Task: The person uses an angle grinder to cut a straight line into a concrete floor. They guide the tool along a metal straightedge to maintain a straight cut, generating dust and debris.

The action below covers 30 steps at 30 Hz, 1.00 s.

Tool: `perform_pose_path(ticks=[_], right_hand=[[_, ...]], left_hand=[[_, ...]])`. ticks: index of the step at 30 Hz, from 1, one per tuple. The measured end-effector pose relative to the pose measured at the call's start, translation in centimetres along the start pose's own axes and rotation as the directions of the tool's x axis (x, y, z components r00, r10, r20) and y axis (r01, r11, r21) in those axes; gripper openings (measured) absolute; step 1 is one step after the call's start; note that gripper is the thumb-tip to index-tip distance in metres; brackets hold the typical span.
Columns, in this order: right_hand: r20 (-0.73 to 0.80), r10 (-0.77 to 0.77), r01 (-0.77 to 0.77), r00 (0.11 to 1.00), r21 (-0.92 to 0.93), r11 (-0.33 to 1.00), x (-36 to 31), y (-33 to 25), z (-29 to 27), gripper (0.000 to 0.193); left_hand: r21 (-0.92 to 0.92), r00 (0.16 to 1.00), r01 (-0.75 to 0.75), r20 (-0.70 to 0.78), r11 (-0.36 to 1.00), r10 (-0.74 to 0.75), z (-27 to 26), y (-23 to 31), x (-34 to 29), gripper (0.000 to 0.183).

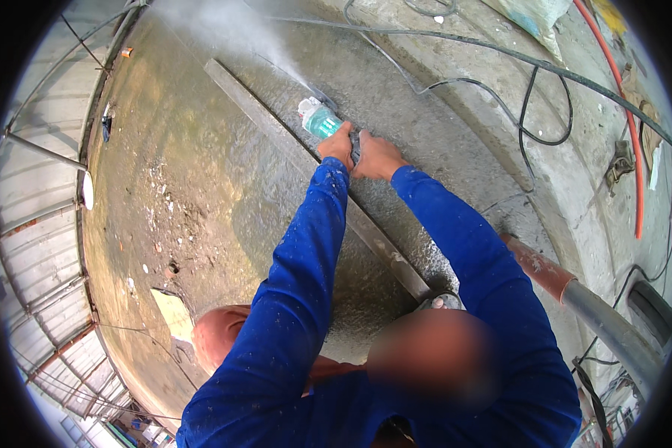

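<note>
Both my hands are wrapped round the body of a teal angle grinder (323,122). My left hand (338,145) is closed on it just behind the teal part, and my right hand (379,157) is closed on the dark rear end. A dense plume of white dust (239,37) streams from the grinder's head toward the top left. The disc is mostly hidden by the head and dust. Beside the tool, a long straight grey bar (265,118) lies slantwise on the wet, rough concrete (276,216), passing beneath my left forearm.
Black cables (463,80) loop over the concrete ledge at right, near an orange-red hose (618,67). A grey and reddish pipe (601,317) slants in at lower right. Rubble (173,216) and a pale yellowish sheet (173,313) lie at left, before a metal-framed panel wall (41,187).
</note>
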State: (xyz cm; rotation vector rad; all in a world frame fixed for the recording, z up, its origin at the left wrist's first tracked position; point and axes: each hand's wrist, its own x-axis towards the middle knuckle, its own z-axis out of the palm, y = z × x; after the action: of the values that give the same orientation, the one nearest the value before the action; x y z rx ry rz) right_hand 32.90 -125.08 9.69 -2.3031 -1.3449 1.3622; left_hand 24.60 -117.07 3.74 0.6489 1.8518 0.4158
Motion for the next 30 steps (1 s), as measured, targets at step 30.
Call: perform_pose_path(ticks=[30], right_hand=[[-0.001,-0.004,0.004,1.000,-0.010,1.000,-2.4,1.0,0.1,0.076]], left_hand=[[-0.051,1.000,0.012,0.008,0.999,-0.012,0.2,-2.2,-1.1,0.061]])
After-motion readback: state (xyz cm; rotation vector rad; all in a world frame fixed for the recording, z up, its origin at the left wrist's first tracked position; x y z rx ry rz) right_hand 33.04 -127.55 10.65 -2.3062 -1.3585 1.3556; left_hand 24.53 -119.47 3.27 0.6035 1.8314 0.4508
